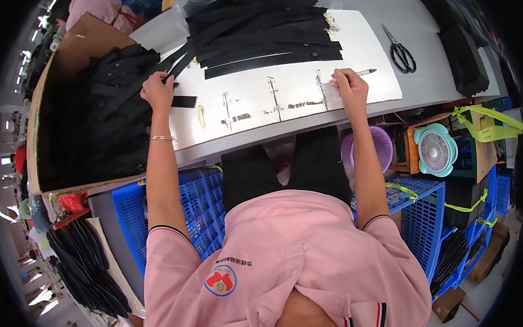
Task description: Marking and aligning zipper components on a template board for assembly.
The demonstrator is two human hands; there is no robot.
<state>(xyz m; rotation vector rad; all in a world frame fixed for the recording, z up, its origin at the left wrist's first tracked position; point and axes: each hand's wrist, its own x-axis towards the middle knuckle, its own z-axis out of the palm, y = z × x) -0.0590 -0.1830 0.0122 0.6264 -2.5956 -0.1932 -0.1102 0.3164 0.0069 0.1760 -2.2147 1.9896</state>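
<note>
My left hand (158,92) is closed at the right edge of a cardboard box (39,115) heaped with black strips (103,89). Its fingers grip a black strip (181,58) that slants up to the right. My right hand (351,89) pinches a slim pen (365,71), which points away to the right above a white board (257,129). Dark smudged lines mark the board. Across its far part lies a broad stack of flat black strips (266,34). A short black strip end (184,101) rests on the board beside my left wrist.
Black-handled scissors (401,56) lie on the grey table to the right, near a black block-like stack (464,61). Below the table edge are a purple basket (380,147), a small turquoise fan (435,150) and blue crates (424,209). Another person in pink (103,8) is at far left.
</note>
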